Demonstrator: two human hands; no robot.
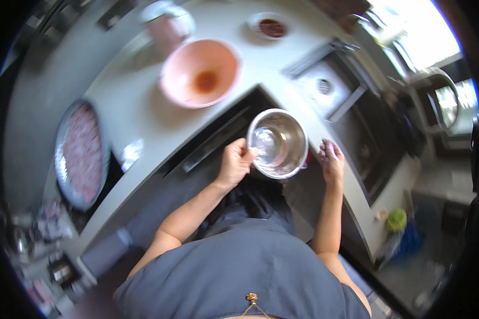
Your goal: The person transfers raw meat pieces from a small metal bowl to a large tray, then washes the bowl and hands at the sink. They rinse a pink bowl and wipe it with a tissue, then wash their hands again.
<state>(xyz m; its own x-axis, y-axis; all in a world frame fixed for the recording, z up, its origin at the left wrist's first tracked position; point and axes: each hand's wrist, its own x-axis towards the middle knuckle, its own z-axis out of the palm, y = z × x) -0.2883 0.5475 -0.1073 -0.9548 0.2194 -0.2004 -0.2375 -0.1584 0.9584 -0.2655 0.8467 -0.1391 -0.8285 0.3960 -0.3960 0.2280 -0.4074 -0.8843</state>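
Observation:
My left hand [236, 162] grips the rim of a round stainless steel bowl [277, 143], with the thumb over its near left edge. The bowl is tilted towards me, and its shiny inside shows reflections and no clear contents. My right hand [332, 159] is apart from the bowl, just to its right beside the counter edge. Its fingers are loosely curled with nothing visible in them, and their tips look smeared with something pale. Beyond the bowl, a pink bowl [175, 81] stands on the counter with a small pool of reddish-brown liquid [206, 81] at its bottom.
An open drawer [219, 135] juts below the pale countertop [143, 103]. At left lies an oval dish of pinkish food, seemingly minced meat [84, 155]. A small dish of dark red pieces [272, 28] sits at the back. The sink [323, 85] is to the right.

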